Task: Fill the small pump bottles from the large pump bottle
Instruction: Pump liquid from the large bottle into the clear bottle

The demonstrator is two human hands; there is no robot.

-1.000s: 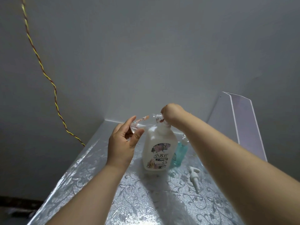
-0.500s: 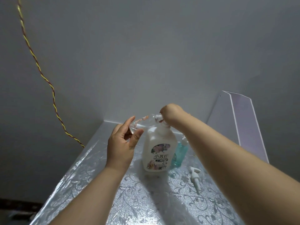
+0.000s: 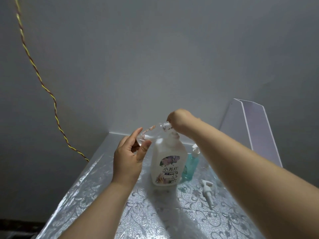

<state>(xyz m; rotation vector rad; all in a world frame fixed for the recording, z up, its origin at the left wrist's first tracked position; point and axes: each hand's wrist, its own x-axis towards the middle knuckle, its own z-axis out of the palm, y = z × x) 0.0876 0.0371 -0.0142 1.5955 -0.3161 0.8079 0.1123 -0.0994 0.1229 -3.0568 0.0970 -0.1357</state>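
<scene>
A large white pump bottle (image 3: 166, 164) with a flowered label stands upright on the silver-patterned table (image 3: 155, 213). My right hand (image 3: 179, 120) is closed over its pump head, which is hidden beneath the fist. My left hand (image 3: 129, 158) holds a small clear bottle (image 3: 151, 133) tilted on its side, its open mouth up against the pump nozzle under my right hand. A small teal pump bottle (image 3: 189, 165) stands just right of the large one, partly behind my right forearm.
A loose white pump top (image 3: 208, 189) lies on the table to the right. A clear angled plastic stand (image 3: 250, 128) rises at the back right. A twisted yellow-red cord (image 3: 41, 83) hangs down the wall on the left.
Both hands stay in nearly the same place, with the small bottle held against the nozzle. The view has shifted only slightly.
</scene>
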